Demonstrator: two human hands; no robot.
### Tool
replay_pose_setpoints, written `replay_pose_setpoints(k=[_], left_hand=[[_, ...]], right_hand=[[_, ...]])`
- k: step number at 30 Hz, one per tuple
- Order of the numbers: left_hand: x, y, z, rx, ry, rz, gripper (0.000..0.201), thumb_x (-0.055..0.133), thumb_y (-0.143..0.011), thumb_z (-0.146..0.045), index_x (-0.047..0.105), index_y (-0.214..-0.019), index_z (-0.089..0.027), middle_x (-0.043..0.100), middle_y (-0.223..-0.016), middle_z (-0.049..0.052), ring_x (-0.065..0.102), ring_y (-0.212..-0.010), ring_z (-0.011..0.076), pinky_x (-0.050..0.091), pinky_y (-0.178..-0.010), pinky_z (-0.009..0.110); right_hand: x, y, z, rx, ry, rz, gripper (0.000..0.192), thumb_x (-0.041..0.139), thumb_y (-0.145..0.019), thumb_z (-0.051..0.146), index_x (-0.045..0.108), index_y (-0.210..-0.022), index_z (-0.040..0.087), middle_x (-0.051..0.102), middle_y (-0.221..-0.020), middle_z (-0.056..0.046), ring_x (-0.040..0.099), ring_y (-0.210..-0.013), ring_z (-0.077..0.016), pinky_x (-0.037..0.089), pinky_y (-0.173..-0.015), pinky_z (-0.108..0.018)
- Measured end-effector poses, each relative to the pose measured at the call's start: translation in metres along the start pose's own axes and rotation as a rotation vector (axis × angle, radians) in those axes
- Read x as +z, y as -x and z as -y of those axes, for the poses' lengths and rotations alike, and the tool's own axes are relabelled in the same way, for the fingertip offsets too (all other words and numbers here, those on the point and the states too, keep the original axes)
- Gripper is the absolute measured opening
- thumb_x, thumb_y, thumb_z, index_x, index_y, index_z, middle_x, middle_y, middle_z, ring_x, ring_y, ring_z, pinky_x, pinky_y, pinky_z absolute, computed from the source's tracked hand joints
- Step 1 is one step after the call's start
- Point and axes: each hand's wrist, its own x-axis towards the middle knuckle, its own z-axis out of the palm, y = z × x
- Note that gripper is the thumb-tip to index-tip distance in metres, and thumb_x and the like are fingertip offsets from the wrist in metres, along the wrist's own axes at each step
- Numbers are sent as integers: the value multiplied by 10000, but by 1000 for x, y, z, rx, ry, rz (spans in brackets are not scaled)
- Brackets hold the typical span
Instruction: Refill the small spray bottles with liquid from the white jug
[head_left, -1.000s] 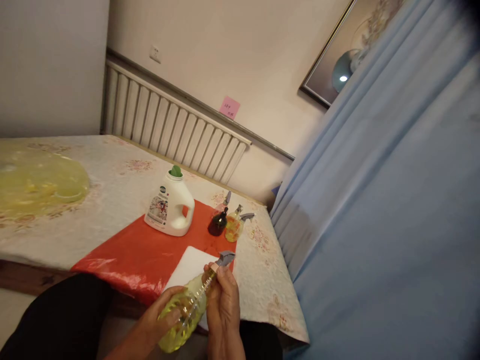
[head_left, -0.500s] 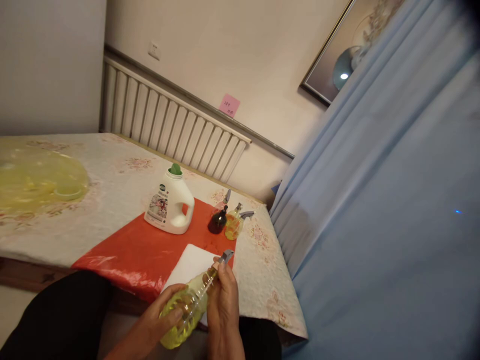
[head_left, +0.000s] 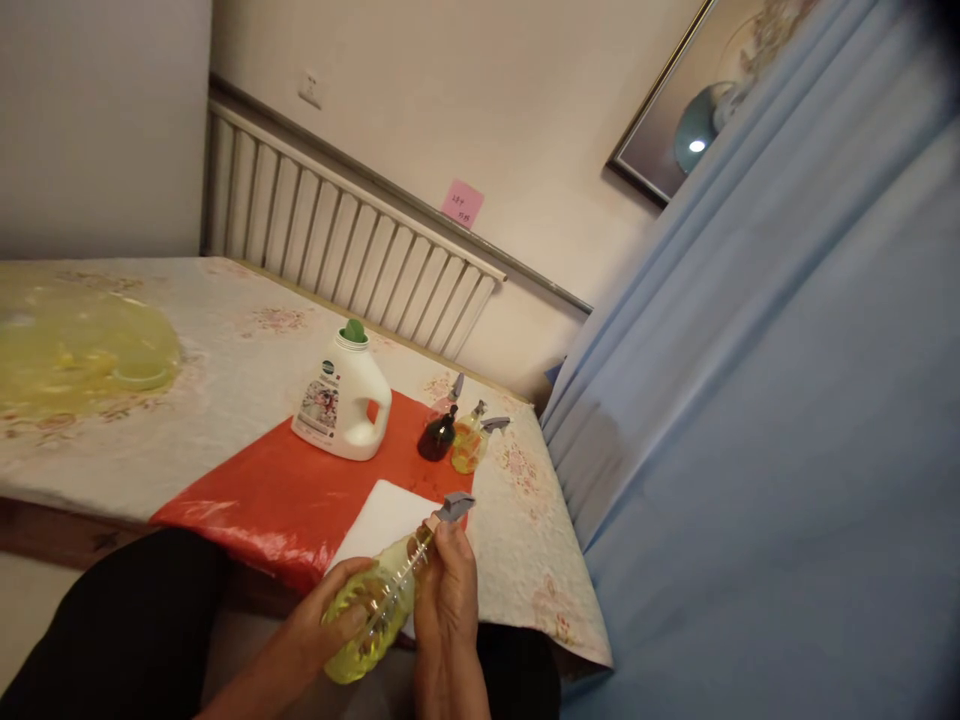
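A white detergent jug [head_left: 341, 400] with a green cap stands on a red plastic sheet [head_left: 277, 490] spread over a floral tablecloth [head_left: 225, 370], just beside a dark brown spray bottle [head_left: 437, 438] and a small yellow spray bottle [head_left: 469, 443] that stand touching each other. A white pad [head_left: 379, 520] lies at the sheet's near edge, and a yellowish translucent plastic cover [head_left: 79, 350] rests well apart at the far left. Behind the table run a white ribbed radiator [head_left: 330, 240], a pink sticky note [head_left: 462, 203] on the wall, a framed picture [head_left: 690, 110] and a blue curtain [head_left: 787, 400].
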Motion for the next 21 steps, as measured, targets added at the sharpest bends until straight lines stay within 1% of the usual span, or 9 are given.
replay_pose_setpoints(k=[3, 6, 8, 10, 12, 13, 15, 18, 21], left_hand=[[0, 0, 2, 45, -45, 36, 632, 756, -657, -567, 527, -1151, -247, 714, -1017, 51, 670, -929, 288, 520, -800, 357], [0, -1, 2, 54, -116, 112, 700, 736, -673, -471, 437, -1266, -250, 677, -1124, 72, 649, -1035, 307, 513, -865, 376], [0, -1, -1, 67, -227, 137, 790, 710, -677, -364, 340, -1367, -256, 622, -1226, 97, 632, -1084, 309, 510, -896, 392], [-1, 2, -7, 98, -384, 148, 928, 691, -659, -251, 222, -1459, -282, 539, -1348, 113, 596, -1152, 306, 489, -955, 409], [-3, 5, -13, 147, -521, 172, 1029, 670, -652, -177, 125, -1515, -308, 454, -1452, 113, 534, -1241, 309, 431, -1042, 440], [-4, 6, -16, 172, -570, 182, 1044, 658, -656, -156, 106, -1528, -313, 422, -1488, 109, 495, -1284, 314, 392, -1083, 460], [-5, 9, -22, 208, -634, 204, 1051, 642, -663, -127, 98, -1541, -322, 364, -1545, 92, 410, -1361, 328, 314, -1139, 495], [-5, 11, -30, 237, -685, 250, 1060, 637, -645, -72, 139, -1539, -348, 291, -1598, 39, 301, -1432, 331, 228, -1185, 501], [-3, 11, -34, 261, -668, 273, 1075, 642, -620, -37, 170, -1538, -334, 298, -1599, 25, 294, -1439, 332, 219, -1194, 488]], right_hand=[[2, 2, 0, -10, 27, -10, 205, 817, -696, 266, 641, -772, 193, 614, -633, 45, 548, -547, -95, 439, -570, -220], [2, 2, -1, -11, 83, -43, 236, 837, -655, 266, 643, -763, 186, 653, -662, 30, 585, -593, -107, 458, -619, -230], [3, 2, -1, 6, 123, -57, 268, 853, -624, 275, 652, -768, 173, 683, -694, 10, 609, -636, -117, 460, -640, -229], [5, 4, -2, 26, 153, -56, 296, 865, -599, 286, 659, -772, 162, 698, -711, -3, 612, -648, -120, 454, -637, -226], [8, 7, -1, 44, 163, -43, 304, 868, -587, 293, 659, -765, 161, 696, -705, 0, 597, -622, -115, 446, -619, -227], [10, 8, -1, 51, 163, -37, 301, 867, -586, 292, 658, -761, 164, 689, -695, 7, 587, -605, -112, 445, -613, -230], [13, 11, 0, 56, 166, -26, 292, 863, -590, 286, 655, -762, 174, 674, -676, 20, 573, -585, -111, 447, -611, -237], [16, 14, 0, 54, 179, 1, 283, 857, -595, 279, 649, -763, 182, 670, -675, 20, 578, -593, -121, 450, -618, -245], [13, 14, -4, 73, 206, 19, 284, 849, -609, 316, 633, -738, 185, 653, -638, 26, 561, -553, -118, 429, -590, -240]])
